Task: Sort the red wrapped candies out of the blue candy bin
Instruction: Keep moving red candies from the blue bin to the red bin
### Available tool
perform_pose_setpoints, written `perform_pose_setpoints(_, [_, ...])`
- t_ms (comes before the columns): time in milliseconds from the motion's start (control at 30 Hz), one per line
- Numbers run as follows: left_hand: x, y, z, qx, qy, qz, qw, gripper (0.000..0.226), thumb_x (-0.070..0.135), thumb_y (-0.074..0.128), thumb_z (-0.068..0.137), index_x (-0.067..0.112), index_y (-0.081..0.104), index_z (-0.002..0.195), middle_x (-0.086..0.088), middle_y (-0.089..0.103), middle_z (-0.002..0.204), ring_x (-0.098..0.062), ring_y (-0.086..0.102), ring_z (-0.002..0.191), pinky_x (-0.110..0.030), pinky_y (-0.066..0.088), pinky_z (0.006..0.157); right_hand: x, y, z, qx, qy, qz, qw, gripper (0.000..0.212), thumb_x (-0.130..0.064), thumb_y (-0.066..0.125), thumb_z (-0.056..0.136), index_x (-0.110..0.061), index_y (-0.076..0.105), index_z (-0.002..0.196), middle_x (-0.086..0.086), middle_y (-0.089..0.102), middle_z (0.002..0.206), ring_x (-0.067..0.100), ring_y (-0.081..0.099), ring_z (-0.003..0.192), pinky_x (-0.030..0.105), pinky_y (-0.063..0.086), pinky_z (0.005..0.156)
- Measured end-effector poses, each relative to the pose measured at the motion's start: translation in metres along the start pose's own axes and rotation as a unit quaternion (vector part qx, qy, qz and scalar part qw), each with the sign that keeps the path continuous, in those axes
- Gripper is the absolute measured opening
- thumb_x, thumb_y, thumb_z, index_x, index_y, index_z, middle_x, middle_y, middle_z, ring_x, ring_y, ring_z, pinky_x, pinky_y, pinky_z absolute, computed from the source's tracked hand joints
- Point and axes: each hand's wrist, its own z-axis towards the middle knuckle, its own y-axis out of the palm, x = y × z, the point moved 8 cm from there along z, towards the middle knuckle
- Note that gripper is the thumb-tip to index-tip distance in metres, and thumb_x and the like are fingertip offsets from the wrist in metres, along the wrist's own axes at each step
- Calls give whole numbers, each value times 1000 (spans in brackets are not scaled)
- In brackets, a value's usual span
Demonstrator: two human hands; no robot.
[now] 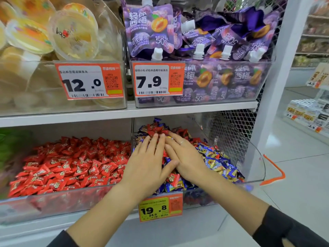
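Both hands lying flat, fingers straight: left hand [148, 162] & right hand [185, 157] pressing on shiny red candies [156, 130] mixed w/ blue-gold ones in blue candy bin [256, 157]; near price tag [161, 207] showing 19.8.

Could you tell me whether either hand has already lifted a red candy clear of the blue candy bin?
No, both the left hand and right hand lie flat on the candies.

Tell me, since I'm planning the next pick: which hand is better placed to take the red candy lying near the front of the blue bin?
Probably the left hand: the red candy lies just beside its thumb. The right hand rests flat further back on the blue candies.
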Motion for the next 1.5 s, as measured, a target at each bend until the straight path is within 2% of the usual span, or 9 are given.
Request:
perform_pose_setpoints(200, [3, -9, 1, -5, 15, -77, 997, 70, 55, 20, 98, 17, 4, 154, -2, 32, 153, -15, 27, 141, -27, 24, 111, 33, -40, -14, 30, 65, 192, 979, 46, -40, 29, 103, -24, 41, 144, -7, 41, 148, 8, 32, 139, 31, 21, 117])
perform_pose_setpoints(433, [0, -28, 18, 30, 7, -186, 982, 46, 42, 39, 99, 26, 42, 142, 4, 48, 140, -13, 41, 129, -26, 32, 102, 51, -74, -31, 45, 112, 117, 986, 22, -28, 49, 98, -27, 67, 111, -10, 61, 109, 10, 52, 108, 30, 40, 90])
perform_pose_setpoints(600, [21, -7, 28, -40, 19, -89, 995, 58, 52, 48, 93, 25, 40, 143, 0, 50, 134, -18, 44, 122, -29, 34, 100, 30, -60, -16, 3, 60, 68, 996, 27, -26, 52, 96, -28, 65, 119, -6, 62, 119, 12, 52, 113, 26, 38, 89])
perform_pose_setpoints(733, [-1, -18, 35, -9, -37, -207, 978, 36, 25, 58, 91, 30, 56, 127, 3, 58, 123, -14, 54, 111, -24, 40, 90, 12, -36, 4, -89, 42, 77, 992, 40, -30, 58, 93, -28, 56, 133, -7, 57, 135, 12, 55, 114, 27, 41, 95])
perform_pose_setpoints(867, [-30, -29, 33, 35, -110, -281, 953, 30, 4, 49, 90, 28, 63, 102, 4, 54, 106, -1, 51, 81, -4, 36, 62, 5, -24, 12, -95, 27, 54, 994, 43, -29, 63, 91, -29, 56, 133, -5, 59, 133, 16, 56, 119, 29, 43, 98])
perform_pose_setpoints(1033, [-14, -20, 27, -44, -59, -232, 970, 24, 12, 46, 89, 27, 61, 100, 6, 47, 105, -9, 49, 97, -22, 35, 77, 14, -45, 15, -45, 38, 97, 993, 22, -20, 60, 90, -29, 64, 109, -3, 69, 105, 18, 65, 91, 36, 52, 84])
perform_pose_setpoints(1200, [0, -1, 24, -92, -7, -28, 995, 44, 50, 48, 93, 27, 50, 130, 2, 46, 124, -17, 53, 109, -32, 47, 84, 38, -66, 12, -34, 110, 304, 946, 24, -10, 61, 89, -28, 62, 105, -1, 70, 91, 12, 70, 79, 26, 54, 79])
perform_pose_setpoints(1367, [-9, -7, 28, -53, -26, -124, 991, 15, 39, 53, 93, 26, 49, 99, 7, 52, 102, -14, 52, 90, -29, 38, 71, 75, -65, -5, -36, 238, 501, 832, 20, 4, 57, 89, -8, 63, 102, 9, 66, 89, 15, 67, 72, 23, 57, 66])
perform_pose_setpoints(1500, [-25, -18, 39, 20, -112, -177, 978, 22, 31, 50, 92, 19, 42, 75, 1, 51, 77, -15, 49, 64, -32, 31, 58, 85, -53, -13, -56, 284, 466, 836, 24, -34, 68, 86, -12, 57, 82, -1, 54, 68, 11, 53, 59, 23, 50, 59])
